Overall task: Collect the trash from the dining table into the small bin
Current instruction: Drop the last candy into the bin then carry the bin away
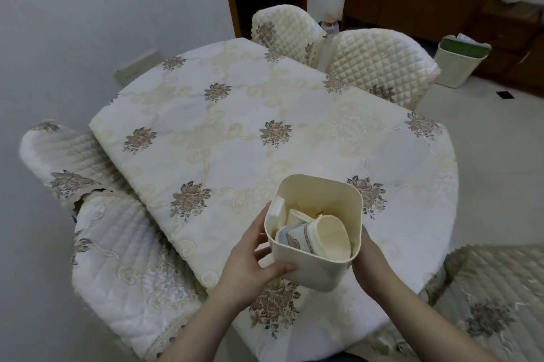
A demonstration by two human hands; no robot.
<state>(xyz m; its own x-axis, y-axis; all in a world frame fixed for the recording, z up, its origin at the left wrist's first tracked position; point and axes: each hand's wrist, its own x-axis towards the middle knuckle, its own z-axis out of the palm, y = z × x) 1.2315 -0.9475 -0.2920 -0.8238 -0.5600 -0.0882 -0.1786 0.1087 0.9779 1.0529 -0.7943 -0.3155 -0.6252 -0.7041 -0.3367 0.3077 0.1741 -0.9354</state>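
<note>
Both hands clasp the small bin (312, 246) near the table's (235, 126) front edge. From the left, the left hand (253, 261) curls against the bin's side wall, thumb laid across its front; the right hand (368, 258) presses the opposite wall, its fingers mostly hidden behind it. Inside the tilted bin lie paper cups (318, 236) — one patterned, on its side — and a white scrap (277, 208), possibly tissue. A floral tablecloth covers the table; quilted chairs (379, 67) ring it, and a larger bin (459, 62) stands on the floor, far right.
</note>
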